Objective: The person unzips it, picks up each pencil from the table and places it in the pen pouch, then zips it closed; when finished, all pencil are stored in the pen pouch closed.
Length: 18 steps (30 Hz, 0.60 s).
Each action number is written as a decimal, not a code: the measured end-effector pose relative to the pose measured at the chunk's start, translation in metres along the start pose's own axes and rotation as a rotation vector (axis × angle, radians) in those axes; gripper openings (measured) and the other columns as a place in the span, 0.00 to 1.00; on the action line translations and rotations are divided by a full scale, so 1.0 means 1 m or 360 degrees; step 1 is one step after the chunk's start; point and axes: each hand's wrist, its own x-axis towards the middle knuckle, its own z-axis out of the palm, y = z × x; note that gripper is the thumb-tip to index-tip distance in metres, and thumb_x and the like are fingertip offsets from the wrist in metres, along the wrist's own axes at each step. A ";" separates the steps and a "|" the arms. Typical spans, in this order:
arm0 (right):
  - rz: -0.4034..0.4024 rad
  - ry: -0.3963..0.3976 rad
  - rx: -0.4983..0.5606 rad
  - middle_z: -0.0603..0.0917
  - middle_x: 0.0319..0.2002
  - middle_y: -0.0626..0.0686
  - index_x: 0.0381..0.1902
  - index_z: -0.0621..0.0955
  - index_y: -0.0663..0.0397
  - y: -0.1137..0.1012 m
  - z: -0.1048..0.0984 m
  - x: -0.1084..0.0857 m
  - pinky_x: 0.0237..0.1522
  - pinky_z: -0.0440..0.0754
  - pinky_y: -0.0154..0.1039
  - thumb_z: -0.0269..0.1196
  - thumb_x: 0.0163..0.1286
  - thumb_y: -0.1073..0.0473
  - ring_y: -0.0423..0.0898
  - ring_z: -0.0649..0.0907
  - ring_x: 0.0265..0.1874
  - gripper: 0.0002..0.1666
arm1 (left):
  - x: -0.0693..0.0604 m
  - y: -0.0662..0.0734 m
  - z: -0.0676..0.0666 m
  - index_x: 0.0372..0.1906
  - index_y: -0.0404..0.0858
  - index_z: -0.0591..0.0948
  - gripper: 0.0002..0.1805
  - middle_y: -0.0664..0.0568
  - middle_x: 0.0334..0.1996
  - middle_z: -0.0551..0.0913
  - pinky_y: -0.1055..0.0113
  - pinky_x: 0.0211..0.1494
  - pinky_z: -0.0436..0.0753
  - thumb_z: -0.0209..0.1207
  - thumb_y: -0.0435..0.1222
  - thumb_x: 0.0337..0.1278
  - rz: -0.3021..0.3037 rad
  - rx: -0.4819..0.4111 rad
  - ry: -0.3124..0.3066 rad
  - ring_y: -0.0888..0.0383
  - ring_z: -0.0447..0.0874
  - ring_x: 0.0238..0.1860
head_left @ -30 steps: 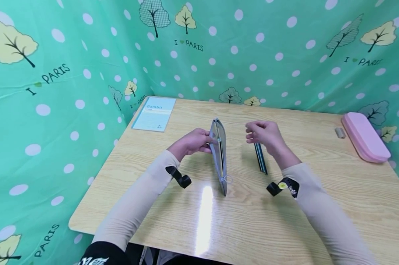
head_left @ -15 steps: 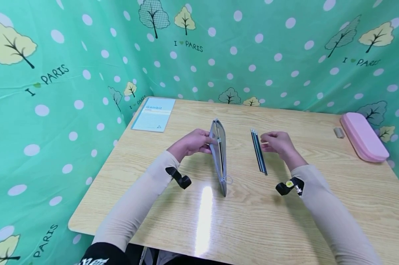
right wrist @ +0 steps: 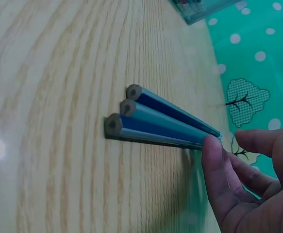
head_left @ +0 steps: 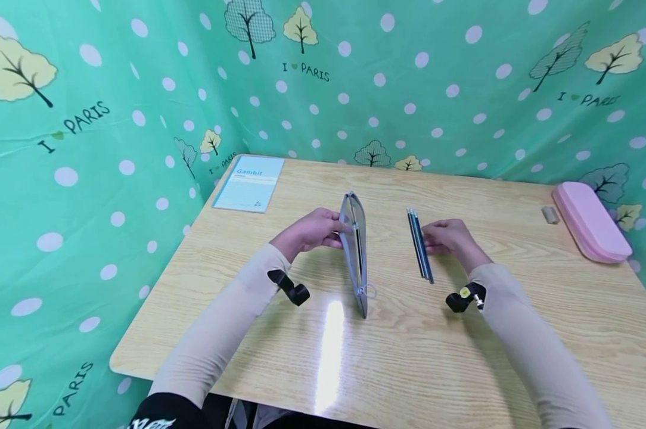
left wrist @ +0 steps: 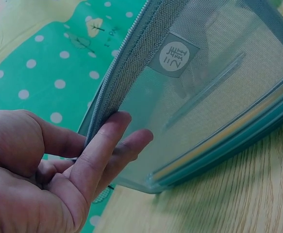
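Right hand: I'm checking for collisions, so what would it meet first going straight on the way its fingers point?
Probably the three pencils lying just left of the right hand; whether they already touch is unclear.

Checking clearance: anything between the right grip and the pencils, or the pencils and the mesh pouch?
Nothing visible: right grip is beside the unsharpened pencils; only tabletop shows between them and the zippered mesh pouch.

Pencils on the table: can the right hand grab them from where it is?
Probably yes: the right hand is right beside the pencils, and nothing seems to stand in the way.
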 end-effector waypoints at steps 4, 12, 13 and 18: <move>0.0028 0.0020 -0.0034 0.84 0.35 0.50 0.70 0.67 0.76 0.000 0.001 0.003 0.41 0.92 0.33 0.57 0.79 0.62 0.37 0.84 0.28 0.29 | 0.000 0.000 -0.001 0.65 0.21 0.73 0.20 0.42 0.39 0.85 0.74 0.33 0.89 0.52 0.26 0.76 -0.0006 0.0019 0.0001 0.57 0.88 0.32; 0.0053 0.0060 -0.0076 0.83 0.31 0.46 0.69 0.70 0.74 0.002 0.002 0.007 0.37 0.91 0.31 0.59 0.78 0.61 0.36 0.84 0.27 0.29 | -0.002 0.003 0.000 0.66 0.21 0.73 0.20 0.28 0.55 0.82 0.74 0.34 0.90 0.52 0.27 0.76 -0.0008 0.0038 0.0002 0.56 0.88 0.34; 0.0045 0.0066 -0.0097 0.83 0.31 0.46 0.69 0.71 0.74 0.002 0.002 0.007 0.37 0.91 0.31 0.60 0.77 0.61 0.36 0.84 0.27 0.29 | -0.002 0.003 0.001 0.67 0.21 0.73 0.20 0.29 0.54 0.83 0.74 0.34 0.90 0.52 0.27 0.76 -0.0008 0.0041 0.0004 0.56 0.88 0.34; -0.0002 0.0099 -0.0222 0.84 0.29 0.47 0.65 0.74 0.74 0.003 0.005 0.007 0.34 0.91 0.31 0.63 0.75 0.65 0.36 0.83 0.25 0.26 | -0.004 0.003 0.002 0.66 0.21 0.73 0.20 0.28 0.55 0.82 0.74 0.35 0.90 0.52 0.27 0.76 -0.0017 0.0053 0.0002 0.56 0.88 0.35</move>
